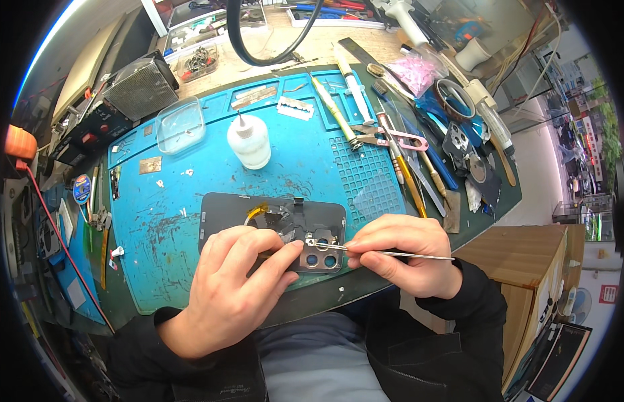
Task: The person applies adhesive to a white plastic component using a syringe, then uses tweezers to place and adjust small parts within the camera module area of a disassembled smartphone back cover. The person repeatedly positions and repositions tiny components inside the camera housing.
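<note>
A dark phone back panel (221,214) lies on the blue repair mat (158,234), with a metal camera frame (312,259) and its round lenses at the right end. My right hand (409,258) pinches a thin metal tool (426,256), like tweezers or a probe, whose tip reaches a small metal part (310,242) above the lenses. My left hand (235,288) rests on the panel's lower left with fingers curled, the index fingertip just left of that part; whether it grips anything is hidden. Torn dark film and a yellow strip (257,212) show on the panel.
A white dropper bottle (249,151) and clear lidded box (179,127) stand behind the panel. Syringes (352,87), knives and pink pliers (406,142) crowd the right. A heater-like machine (124,97) sits back left, a red cable (60,241) runs down the left, and a black arm (258,57) hangs above.
</note>
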A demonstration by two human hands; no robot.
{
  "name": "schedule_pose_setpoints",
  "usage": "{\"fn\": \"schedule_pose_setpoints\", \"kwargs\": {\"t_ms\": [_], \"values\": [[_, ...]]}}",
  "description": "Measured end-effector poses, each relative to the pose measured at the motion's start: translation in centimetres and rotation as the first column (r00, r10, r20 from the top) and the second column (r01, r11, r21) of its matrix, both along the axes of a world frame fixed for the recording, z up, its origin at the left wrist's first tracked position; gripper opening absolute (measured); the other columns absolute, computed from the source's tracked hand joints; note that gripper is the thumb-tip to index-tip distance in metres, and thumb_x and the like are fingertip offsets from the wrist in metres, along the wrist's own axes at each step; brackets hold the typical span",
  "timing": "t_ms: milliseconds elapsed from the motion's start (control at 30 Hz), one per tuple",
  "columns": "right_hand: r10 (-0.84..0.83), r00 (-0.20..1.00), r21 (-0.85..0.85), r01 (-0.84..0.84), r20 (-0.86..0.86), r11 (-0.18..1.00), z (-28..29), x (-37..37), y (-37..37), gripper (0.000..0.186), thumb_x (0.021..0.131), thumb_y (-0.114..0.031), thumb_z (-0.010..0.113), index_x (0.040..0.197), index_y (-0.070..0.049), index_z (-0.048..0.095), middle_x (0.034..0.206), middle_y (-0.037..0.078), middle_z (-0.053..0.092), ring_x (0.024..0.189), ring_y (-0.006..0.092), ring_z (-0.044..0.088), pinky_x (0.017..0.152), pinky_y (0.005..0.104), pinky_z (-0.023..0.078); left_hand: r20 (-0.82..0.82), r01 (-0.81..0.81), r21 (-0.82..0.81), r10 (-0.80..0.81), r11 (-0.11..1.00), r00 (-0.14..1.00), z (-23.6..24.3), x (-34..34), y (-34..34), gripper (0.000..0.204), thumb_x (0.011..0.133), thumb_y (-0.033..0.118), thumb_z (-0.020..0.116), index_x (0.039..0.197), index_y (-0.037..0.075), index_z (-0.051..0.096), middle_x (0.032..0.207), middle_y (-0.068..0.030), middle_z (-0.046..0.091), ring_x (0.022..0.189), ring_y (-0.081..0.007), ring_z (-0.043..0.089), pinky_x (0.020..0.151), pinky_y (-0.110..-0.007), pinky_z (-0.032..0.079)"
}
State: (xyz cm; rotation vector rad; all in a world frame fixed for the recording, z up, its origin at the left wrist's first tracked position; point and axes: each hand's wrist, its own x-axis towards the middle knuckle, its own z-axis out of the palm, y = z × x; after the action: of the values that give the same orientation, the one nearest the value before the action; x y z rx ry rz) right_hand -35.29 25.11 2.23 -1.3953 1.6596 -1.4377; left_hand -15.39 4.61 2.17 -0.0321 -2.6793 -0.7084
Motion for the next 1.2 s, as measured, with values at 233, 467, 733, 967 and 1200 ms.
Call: {"fn": "schedule_pose_setpoints", "kwargs": {"t_ms": [233, 467, 733, 967, 1200], "values": [[0.002, 1.0, 0.0, -0.002, -0.013, 1.0, 0.03, -0.05, -0.08, 0.02, 0.092, 0.001, 0.08, 0.112, 0.004, 0.079, 0.101, 0.017, 0.079, 0.089, 0.0267, 0.077, 0.076, 0.0341, 0.06, 0.014, 0.0, -0.007, 0.0, 1.0, 1.0, 0.07, 0.03, 0.0, 0.047, 0.078, 0.01, 0.084, 0.124, 0.003, 0.075, 0.113, -0.0095, 0.063, 0.104, -0.0326, 0.06, 0.092, -0.045, 0.05], [0.003, 1.0, -0.001, -0.003, -0.017, 1.0, 0.15, -0.12, -0.03, 0.02, 0.092, 0.002, 0.08, 0.112, 0.004, 0.078, 0.101, 0.017, 0.079, 0.09, 0.0273, 0.077, 0.077, 0.0349, 0.06, 0.009, -0.001, -0.007, 0.001, 1.0, 1.0, -0.05, 0.08, -0.03, 0.048, 0.079, 0.01, 0.084, 0.125, 0.003, 0.075, 0.113, -0.0094, 0.063, 0.105, -0.0325, 0.06, 0.093, -0.045, 0.05], [0.011, 1.0, 0.026, -0.01, -0.006, 1.0, 0.41, -0.17, 0.29, 0.022, 0.091, 0.004, 0.079, 0.113, 0.003, 0.078, 0.102, 0.016, 0.079, 0.09, 0.0263, 0.077, 0.078, 0.0341, 0.06, 0.041, 0.0, -0.028, 0.001, 1.0, 0.999, 0.13, 0.18, 0.02, 0.053, 0.076, 0.011, 0.085, 0.127, 0.004, 0.074, 0.116, -0.0086, 0.062, 0.108, -0.0321, 0.059, 0.095, -0.046, 0.049], [0.013, 1.0, 0.037, -0.014, 0.024, 0.999, 0.47, -0.22, 0.53, 0.022, 0.092, 0.004, 0.078, 0.113, 0.002, 0.079, 0.102, 0.015, 0.079, 0.091, 0.0251, 0.077, 0.078, 0.0331, 0.06, 0.061, 0.003, -0.014, -0.002, 1.0, 0.998, 0.24, 0.14, 0.0, 0.054, 0.076, 0.013, 0.085, 0.128, 0.004, 0.074, 0.117, -0.0083, 0.062, 0.109, -0.0322, 0.058, 0.096, -0.046, 0.049], [0.025, 1.0, 0.032, -0.025, 0.004, 0.999, 0.54, -0.26, 0.52, 0.022, 0.092, 0.004, 0.079, 0.113, 0.002, 0.079, 0.102, 0.015, 0.079, 0.091, 0.0245, 0.078, 0.077, 0.0327, 0.061, 0.022, -0.009, 0.008, 0.009, 1.0, 1.0, 0.34, 0.15, -0.08, 0.051, 0.076, 0.012, 0.087, 0.125, 0.004, 0.074, 0.113, -0.0082, 0.064, 0.104, -0.0319, 0.06, 0.091, -0.044, 0.051]]}}
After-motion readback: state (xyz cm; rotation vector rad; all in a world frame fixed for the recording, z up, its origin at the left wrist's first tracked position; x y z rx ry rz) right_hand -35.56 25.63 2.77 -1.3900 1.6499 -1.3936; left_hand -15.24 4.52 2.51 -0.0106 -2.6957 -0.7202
